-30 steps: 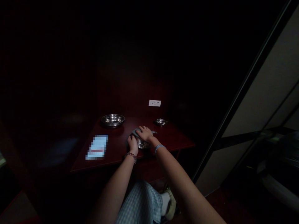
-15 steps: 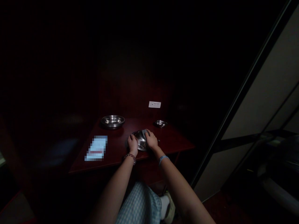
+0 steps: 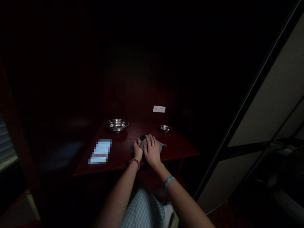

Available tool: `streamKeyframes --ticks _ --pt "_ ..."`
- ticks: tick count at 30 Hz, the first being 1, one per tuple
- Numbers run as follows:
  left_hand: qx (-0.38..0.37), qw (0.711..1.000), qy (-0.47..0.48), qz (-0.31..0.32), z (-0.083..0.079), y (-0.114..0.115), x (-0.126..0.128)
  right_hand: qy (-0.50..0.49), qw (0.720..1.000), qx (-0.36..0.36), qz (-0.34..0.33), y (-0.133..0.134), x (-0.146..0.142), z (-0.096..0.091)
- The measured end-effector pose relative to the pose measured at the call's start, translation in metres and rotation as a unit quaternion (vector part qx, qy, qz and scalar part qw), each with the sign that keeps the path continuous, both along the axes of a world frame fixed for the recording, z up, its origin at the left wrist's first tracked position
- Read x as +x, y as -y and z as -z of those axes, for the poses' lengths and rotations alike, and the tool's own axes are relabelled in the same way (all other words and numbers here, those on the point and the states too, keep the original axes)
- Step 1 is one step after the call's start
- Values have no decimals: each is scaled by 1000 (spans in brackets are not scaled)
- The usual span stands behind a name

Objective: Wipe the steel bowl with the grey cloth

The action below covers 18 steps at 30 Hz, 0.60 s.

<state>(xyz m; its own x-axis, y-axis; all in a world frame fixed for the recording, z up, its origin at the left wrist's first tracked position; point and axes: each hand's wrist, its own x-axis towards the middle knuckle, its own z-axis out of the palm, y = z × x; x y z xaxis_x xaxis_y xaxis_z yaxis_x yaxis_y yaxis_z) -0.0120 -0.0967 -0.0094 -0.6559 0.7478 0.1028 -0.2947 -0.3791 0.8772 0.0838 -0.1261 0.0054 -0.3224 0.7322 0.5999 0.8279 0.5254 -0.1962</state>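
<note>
1. Farthest left on the dark red table [image 3: 118, 155], my feed shows a pixelated bright rectangle [image 3: 100, 152]; I cannot tell what it is.
2. Behind it and a little to its right sits a stack of shiny metal dishes [image 3: 117, 130], open side up; I cannot count the layers.
3. Next comes the left hand [image 3: 137, 150], a beaded bracelet [image 3: 135, 162] at its wrist. Its fingers are curled in and appear closed on the near-left edge of the piece beside them.
4. That piece, which I take for a metal dish [image 3: 142, 137], lies near the front of the table, mostly covered. It is right of the left fingers and directly under the right ones, so both hands are at it. I make out no long axis.
5. The right hand [image 3: 153, 153], with 1 ring and a blue wristband [image 3: 169, 181], lies palm down, fingers extended and slightly apart, pressing on a grey cloth [image 3: 161, 147] without closing round it. The cloth's thin tail points right.
6. Farther back, a white socket plate [image 3: 159, 109] is on the wall, and 1 small metal bowl [image 3: 165, 128] stands well apart from both hands.
</note>
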Motion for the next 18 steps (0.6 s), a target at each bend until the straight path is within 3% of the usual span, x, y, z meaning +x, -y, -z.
streamKeyframes --ticks 5,10,18 --pt "-22 998 57 16 -9 6 3 79 995 -28 -55 -18 -4 -29" --pt "-74 997 -13 12 -12 10 6 103 983 -111 -105 -45 3 -56" --pt "-101 989 -103 -29 0 0 1 49 974 -218 -32 -62 9 -57"
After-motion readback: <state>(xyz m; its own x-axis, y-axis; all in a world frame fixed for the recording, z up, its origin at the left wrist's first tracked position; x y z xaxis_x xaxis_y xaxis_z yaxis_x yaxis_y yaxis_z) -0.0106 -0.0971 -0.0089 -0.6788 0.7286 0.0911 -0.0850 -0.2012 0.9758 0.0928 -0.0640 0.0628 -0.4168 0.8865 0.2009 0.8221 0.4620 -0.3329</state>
